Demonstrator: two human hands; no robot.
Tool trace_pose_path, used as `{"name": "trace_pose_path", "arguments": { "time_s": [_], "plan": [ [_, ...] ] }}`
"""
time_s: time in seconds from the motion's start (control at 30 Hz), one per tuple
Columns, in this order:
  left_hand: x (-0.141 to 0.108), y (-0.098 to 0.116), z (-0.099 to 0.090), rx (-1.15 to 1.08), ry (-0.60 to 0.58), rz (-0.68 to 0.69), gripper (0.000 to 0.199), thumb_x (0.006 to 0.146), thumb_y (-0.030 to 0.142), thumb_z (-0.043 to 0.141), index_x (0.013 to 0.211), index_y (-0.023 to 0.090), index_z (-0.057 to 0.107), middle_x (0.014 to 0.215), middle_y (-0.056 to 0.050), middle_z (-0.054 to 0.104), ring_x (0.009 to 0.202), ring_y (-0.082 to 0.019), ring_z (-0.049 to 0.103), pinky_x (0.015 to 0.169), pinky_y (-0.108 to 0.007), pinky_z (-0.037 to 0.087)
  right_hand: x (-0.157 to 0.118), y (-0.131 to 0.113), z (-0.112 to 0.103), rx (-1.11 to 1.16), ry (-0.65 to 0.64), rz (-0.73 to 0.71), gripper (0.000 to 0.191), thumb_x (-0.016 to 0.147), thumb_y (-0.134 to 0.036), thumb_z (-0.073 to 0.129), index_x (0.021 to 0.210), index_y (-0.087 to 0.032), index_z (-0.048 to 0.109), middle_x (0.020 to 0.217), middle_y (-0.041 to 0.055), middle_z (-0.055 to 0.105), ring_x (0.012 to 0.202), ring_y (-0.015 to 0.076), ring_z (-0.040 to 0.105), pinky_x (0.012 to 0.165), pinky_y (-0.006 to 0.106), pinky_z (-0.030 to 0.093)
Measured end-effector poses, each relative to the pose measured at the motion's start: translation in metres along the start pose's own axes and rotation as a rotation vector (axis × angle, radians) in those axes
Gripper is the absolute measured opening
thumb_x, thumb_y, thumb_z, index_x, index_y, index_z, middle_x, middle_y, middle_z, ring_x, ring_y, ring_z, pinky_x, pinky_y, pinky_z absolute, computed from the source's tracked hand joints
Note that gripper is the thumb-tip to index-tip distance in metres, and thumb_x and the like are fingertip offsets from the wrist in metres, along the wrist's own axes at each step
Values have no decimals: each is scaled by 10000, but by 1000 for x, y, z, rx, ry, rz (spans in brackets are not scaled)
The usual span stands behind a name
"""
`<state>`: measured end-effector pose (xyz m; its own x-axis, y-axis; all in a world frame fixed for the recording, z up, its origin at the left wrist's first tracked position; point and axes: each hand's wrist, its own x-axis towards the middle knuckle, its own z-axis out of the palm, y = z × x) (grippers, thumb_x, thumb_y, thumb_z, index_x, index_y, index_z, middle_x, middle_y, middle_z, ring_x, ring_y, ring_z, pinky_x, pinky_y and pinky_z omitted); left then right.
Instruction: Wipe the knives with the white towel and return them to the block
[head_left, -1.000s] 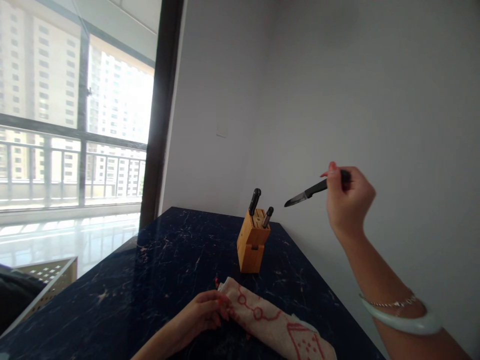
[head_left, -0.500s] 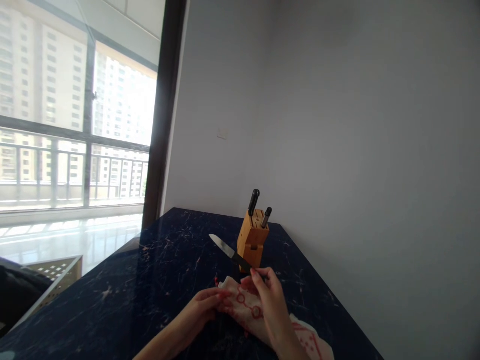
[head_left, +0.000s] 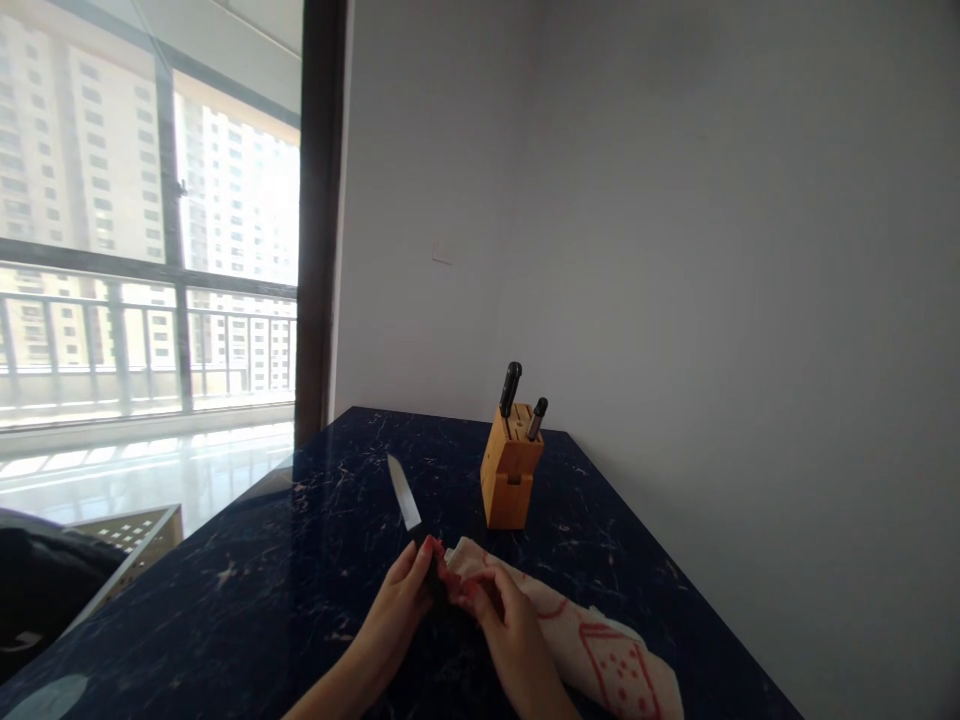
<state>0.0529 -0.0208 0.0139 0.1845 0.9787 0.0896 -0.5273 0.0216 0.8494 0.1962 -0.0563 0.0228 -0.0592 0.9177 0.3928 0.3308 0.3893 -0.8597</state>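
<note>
A kitchen knife [head_left: 405, 492] points up and to the left, its dark handle held in my left hand [head_left: 400, 598]. My right hand [head_left: 506, 625] pinches the red-edged end of a white cloth with red print [head_left: 615, 660], close beside my left hand. The cloth stretches from between the hands toward the lower right over the dark tabletop. Part of the knife handle is hidden by my left fingers.
Beyond the hands a wooden knife block [head_left: 510, 480] stands upright with two black-handled tools in it. The dark blue marbled table [head_left: 337, 500] runs back to grey walls. A dark object [head_left: 45, 585] lies at the far left, near a perforated panel [head_left: 142, 540].
The knife has passed from my right hand to my left and swung left, its blade now steeper. My right hand has moved down-left onto the cloth's end. The view has shifted slightly.
</note>
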Motion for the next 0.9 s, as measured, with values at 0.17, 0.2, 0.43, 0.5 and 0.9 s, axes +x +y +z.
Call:
{"name": "trace_pose_path", "arguments": {
  "time_s": [0.17, 0.2, 0.43, 0.5, 0.9],
  "plan": [
    [15, -4, -21, 401, 42, 81, 399, 738, 564, 467, 764, 170, 527, 463, 97, 379, 364, -47, 327, 367, -176, 277, 4, 7, -11, -377, -20, -165, 259, 778, -175, 471, 1009, -244, 564, 1036, 36, 573, 989, 204, 517, 870, 356, 396],
    [16, -6, -23, 462, 56, 91, 407, 728, 571, 473, 754, 169, 529, 453, 97, 373, 362, -51, 318, 363, -180, 264, 4, 8, -12, -441, -74, -189, 320, 755, -164, 502, 1057, -258, 550, 1078, 31, 563, 1033, 216, 491, 898, 372, 373],
    [13, -13, -20, 618, 30, 116, 389, 714, 556, 489, 704, 169, 532, 466, 81, 406, 416, -66, 330, 409, -195, 259, 4, 11, -8, -702, -158, -191, 294, 710, -125, 533, 967, -260, 581, 991, 9, 591, 958, 228, 514, 816, 356, 396],
    [11, -13, -17, 615, -18, 62, 404, 706, 566, 490, 695, 163, 526, 444, 90, 371, 401, -60, 299, 390, -193, 220, 5, 12, -9, -735, -125, -189, 224, 710, -112, 505, 870, -247, 583, 949, 5, 597, 900, 214, 531, 765, 331, 402],
    [13, -17, -23, 725, -79, -16, 469, 723, 616, 416, 727, 165, 542, 397, 102, 310, 350, -58, 268, 360, -193, 170, 14, 18, -32, -652, 182, 6, 76, 727, -209, 434, 802, -224, 427, 655, -24, 562, 586, 148, 556, 521, 221, 357]
  ]
}}
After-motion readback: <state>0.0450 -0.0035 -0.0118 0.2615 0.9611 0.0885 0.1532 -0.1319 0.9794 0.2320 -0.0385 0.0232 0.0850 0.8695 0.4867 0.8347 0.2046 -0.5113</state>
